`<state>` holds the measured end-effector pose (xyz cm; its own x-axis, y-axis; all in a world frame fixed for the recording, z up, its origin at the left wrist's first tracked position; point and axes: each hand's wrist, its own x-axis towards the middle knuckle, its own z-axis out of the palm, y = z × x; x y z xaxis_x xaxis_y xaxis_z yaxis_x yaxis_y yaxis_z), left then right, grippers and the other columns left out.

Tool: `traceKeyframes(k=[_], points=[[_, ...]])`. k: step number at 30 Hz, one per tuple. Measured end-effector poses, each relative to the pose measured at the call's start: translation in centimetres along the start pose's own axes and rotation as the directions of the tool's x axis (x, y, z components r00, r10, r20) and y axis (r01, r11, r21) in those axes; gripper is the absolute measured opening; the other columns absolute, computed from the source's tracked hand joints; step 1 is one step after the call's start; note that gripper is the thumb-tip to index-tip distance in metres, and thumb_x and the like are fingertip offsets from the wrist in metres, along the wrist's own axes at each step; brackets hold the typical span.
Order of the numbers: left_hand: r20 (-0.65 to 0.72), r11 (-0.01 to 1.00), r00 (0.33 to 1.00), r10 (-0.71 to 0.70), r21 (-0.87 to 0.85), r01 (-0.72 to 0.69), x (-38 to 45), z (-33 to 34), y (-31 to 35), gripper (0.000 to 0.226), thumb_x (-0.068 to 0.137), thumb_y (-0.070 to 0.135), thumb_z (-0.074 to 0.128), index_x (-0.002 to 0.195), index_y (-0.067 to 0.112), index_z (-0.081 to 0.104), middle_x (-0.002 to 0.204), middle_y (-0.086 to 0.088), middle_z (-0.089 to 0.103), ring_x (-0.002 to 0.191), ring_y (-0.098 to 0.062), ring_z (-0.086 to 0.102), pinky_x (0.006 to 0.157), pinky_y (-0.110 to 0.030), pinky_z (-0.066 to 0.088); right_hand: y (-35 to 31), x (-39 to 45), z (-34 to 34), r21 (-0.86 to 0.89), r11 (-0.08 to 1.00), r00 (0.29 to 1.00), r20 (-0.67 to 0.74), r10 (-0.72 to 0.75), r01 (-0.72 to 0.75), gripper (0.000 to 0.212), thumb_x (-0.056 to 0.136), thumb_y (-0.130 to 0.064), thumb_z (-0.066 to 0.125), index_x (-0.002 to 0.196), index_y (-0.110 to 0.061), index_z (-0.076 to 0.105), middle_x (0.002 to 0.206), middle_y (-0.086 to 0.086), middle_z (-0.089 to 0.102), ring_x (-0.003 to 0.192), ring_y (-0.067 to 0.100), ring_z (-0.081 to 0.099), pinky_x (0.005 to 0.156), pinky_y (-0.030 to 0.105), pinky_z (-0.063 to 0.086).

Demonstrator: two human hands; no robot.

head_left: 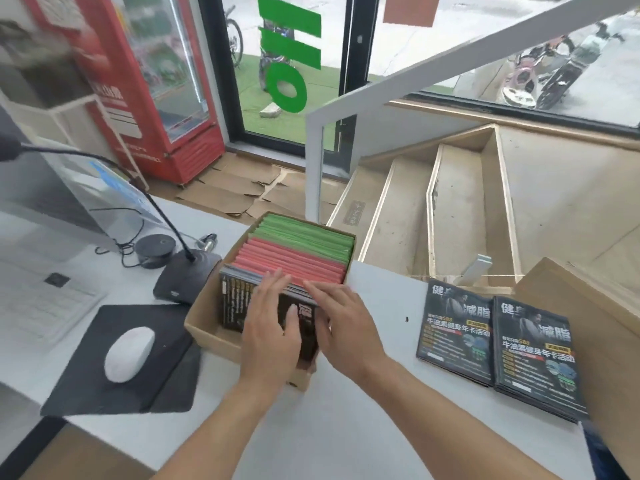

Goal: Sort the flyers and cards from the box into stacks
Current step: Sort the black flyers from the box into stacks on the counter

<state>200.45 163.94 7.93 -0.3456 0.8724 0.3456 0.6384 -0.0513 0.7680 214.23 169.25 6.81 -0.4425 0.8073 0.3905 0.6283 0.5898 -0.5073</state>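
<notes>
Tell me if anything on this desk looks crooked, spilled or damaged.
Nothing looks spilled or damaged. The black flyers in the box lean forward where both hands, left hand and right hand, thumb through them. The two sorted stacks lie side by side, slightly slanted to the desk edge.

You have one view, from your head: it looks forward and down, close over the cardboard box (207, 336) on the white desk (374, 403), street window beyond.
</notes>
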Motion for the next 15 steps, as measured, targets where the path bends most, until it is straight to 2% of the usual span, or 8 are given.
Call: traceKeyframes(k=[2, 4, 6, 9, 12, 15], points=[[0.039, 0.982, 0.999, -0.025, 0.191, 0.017, 1.4, -1.5, -3.0, 0.058, 0.096, 0.011, 0.062, 0.15, 0.017, 0.042, 0.161, 0.001, 0.034, 0.154, -0.014, 0.019, 0.126, -0.044, 0.019, -1.8, 1.3, 1.3, -0.102, 0.995, 0.992, 0.124, 0.025, -0.012, 0.057, 0.095, -0.013, 0.051, 0.151, -0.017, 0.046, 0.149, 0.0, 0.052, 0.135, 0.023, 0.045, 0.116, 0.037, 0.034], [0.129, 0.924, 0.992, -0.018, 0.381, -0.033, 2.4, -2.7, -5.5, 0.07, 0.095, 0.019, 0.063, 0.157, 0.015, 0.03, 0.167, -0.004, 0.021, 0.156, -0.019, 0.008, 0.128, -0.045, 0.01, -2.9, 1.8, 2.8, -0.223, 0.974, 0.97, 0.226, 0.089, -0.038, 0.061, 0.096, -0.019, 0.048, 0.156, -0.015, 0.036, 0.159, 0.002, 0.039, 0.146, 0.026, 0.032, 0.123, 0.041, 0.021], [0.226, 0.871, 0.973, -0.033, 0.485, -0.083, 2.7, -3.3, -6.9, 0.079, 0.096, 0.028, 0.059, 0.161, 0.018, 0.017, 0.17, -0.003, 0.007, 0.157, -0.02, -0.004, 0.128, -0.046, 0.004, -3.4, 1.4, 4.0, -0.324, 0.945, 0.972, 0.207, 0.113, -0.04, 0.062, 0.096, -0.024, 0.045, 0.156, -0.014, 0.034, 0.162, 0.004, 0.034, 0.151, 0.028, 0.027, 0.126, 0.045, 0.015], [0.26, 0.861, 0.964, -0.049, 0.5, -0.091, 2.4, -3.4, -7.2, 0.078, 0.098, 0.037, 0.054, 0.161, 0.022, 0.012, 0.17, -0.001, 0.001, 0.156, -0.019, -0.008, 0.128, -0.044, 0.002, -3.5, 0.4, 5.1, -0.413, 0.91, 0.989, 0.115, 0.095, -0.039, 0.061, 0.094, -0.03, 0.037, 0.152, -0.014, 0.043, 0.159, 0.005, 0.039, 0.151, 0.029, 0.029, 0.122, 0.05, 0.022], [0.221, 0.867, 0.975, -0.034, 0.491, -0.081, 2.2, -3.2, -7.0, 0.075, 0.096, 0.038, 0.055, 0.16, 0.021, 0.019, 0.17, -0.003, 0.007, 0.157, -0.021, -0.003, 0.128, -0.043, 0.007, -3.9, 0.1, 4.9, -0.453, 0.891, 0.991, 0.103, 0.084, -0.028, 0.059, 0.093, -0.031, 0.035, 0.149, -0.016, 0.049, 0.158, 0.006, 0.041, 0.151, 0.031, 0.028, 0.121, 0.053, 0.025], [0.181, 0.891, 0.983, -0.031, 0.45, -0.054, 1.9, -3.4, -7.0, 0.071, 0.094, 0.037, 0.059, 0.156, 0.018, 0.031, 0.168, -0.004, 0.016, 0.157, -0.022, 0.002, 0.128, -0.042, 0.008, -4.2, -0.1, 4.8, -0.457, 0.889, 0.999, 0.04, 0.028, -0.007, 0.05, 0.093, -0.024, 0.041, 0.139, -0.02, 0.06, 0.15, 0.004, 0.052, 0.144, 0.031, 0.039, 0.118, 0.051, 0.031]])
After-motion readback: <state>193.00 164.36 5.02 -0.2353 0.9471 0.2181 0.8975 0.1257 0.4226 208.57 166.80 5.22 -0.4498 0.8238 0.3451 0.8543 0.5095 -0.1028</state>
